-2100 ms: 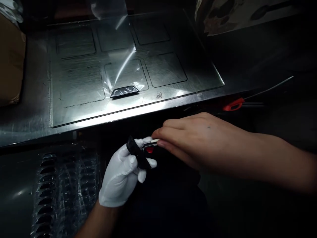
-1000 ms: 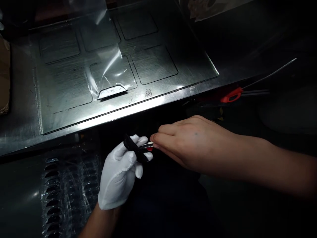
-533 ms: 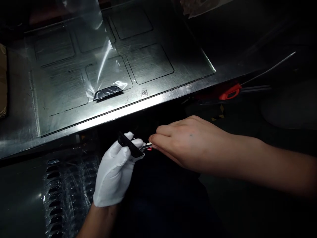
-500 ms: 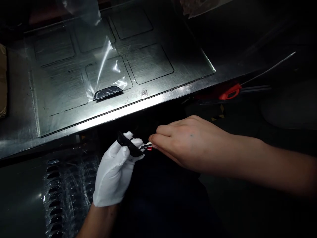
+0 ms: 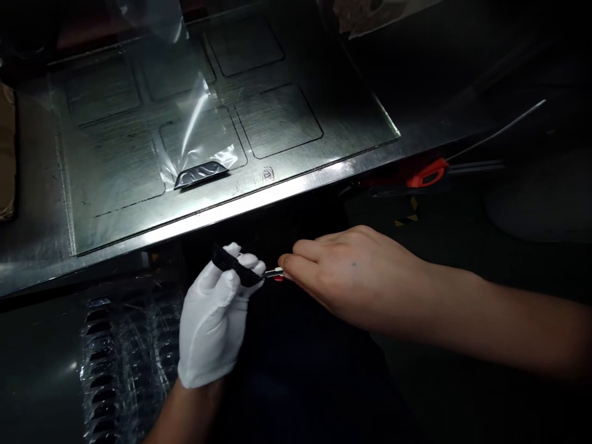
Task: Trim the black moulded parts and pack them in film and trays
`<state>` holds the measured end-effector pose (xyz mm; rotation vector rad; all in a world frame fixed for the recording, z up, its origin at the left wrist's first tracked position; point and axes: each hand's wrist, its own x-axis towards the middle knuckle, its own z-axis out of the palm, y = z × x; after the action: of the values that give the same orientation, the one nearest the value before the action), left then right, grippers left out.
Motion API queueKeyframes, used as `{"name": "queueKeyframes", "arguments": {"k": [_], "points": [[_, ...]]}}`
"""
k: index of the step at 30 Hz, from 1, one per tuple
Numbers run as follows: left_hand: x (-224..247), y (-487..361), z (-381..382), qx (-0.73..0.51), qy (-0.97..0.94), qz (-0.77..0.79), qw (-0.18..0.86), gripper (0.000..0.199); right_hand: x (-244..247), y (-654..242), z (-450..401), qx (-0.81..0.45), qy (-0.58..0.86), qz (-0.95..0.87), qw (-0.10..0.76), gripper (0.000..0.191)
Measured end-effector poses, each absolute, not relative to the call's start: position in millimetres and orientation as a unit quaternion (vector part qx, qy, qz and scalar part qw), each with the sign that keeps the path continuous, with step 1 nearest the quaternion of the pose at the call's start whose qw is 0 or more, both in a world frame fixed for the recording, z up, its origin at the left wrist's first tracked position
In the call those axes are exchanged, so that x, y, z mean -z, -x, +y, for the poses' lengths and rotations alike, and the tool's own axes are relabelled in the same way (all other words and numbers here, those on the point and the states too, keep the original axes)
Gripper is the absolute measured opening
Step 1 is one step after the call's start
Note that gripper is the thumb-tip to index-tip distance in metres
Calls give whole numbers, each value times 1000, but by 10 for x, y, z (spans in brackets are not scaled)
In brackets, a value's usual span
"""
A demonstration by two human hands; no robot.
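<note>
My left hand (image 5: 210, 327), in a white glove, grips a small black curved part (image 5: 235, 268) between thumb and fingers below the table edge. My bare right hand (image 5: 333, 265) pinches a thin tool (image 5: 272, 273) with a metal tip and a bit of red, its tip at the right end of the black part. What the tip touches is too small to tell. Above, on the glass sheet (image 5: 287, 169), another black part (image 5: 201, 174) lies with clear film (image 5: 192, 129) around it.
At the lower left, clear trays (image 5: 134, 364) hold several black parts. A red-handled tool (image 5: 428, 172) is beyond the table's front edge on the right. Brown cardboard (image 5: 7, 154) stands at the far left.
The black part has shifted slightly left and tilted a little in my left hand. My right hand has hardly moved, and the tool's tip stays by the part's right end.
</note>
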<state>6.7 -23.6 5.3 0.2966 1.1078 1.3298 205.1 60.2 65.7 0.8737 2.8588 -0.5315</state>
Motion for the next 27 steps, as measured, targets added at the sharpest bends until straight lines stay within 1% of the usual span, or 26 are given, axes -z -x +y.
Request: {"name": "queueKeyframes", "arguments": {"k": [6, 9, 12, 14, 17, 19, 21, 24, 27], "points": [[-54, -199, -317, -608, -206, 576, 506, 30, -700, -1980, 563, 169, -305, 936, 51, 15], [-49, -253, -343, -609, -218, 604, 465, 35, -698, -1962, 525, 168, -307, 936, 42, 15], [-30, -256, -323, -615, -213, 598, 468, 33, -695, -1993, 520, 178, -307, 934, 38, 15], [-20, -217, -289, -628, -176, 555, 516, 27, -695, -2050, 596, 191, -309, 931, 20, 18], [-38, -132, -227, -637, -103, 454, 614, 24, -657, -2172, 901, 176, -356, 915, -68, 28], [-76, -97, -188, -635, -85, 409, 650, 25, -580, -2246, 1218, 133, -413, 891, -130, 32], [-119, -92, -153, -633, -87, 397, 659, 25, -467, -2285, 1564, 101, -459, 867, -166, 36], [-149, -118, -110, -626, -98, 406, 658, 24, -320, -2275, 1943, 91, -479, 846, -215, 37], [-107, -147, -81, -612, -114, 444, 644, 25, -256, -2284, 1886, 94, -474, 816, -316, 38]]}}
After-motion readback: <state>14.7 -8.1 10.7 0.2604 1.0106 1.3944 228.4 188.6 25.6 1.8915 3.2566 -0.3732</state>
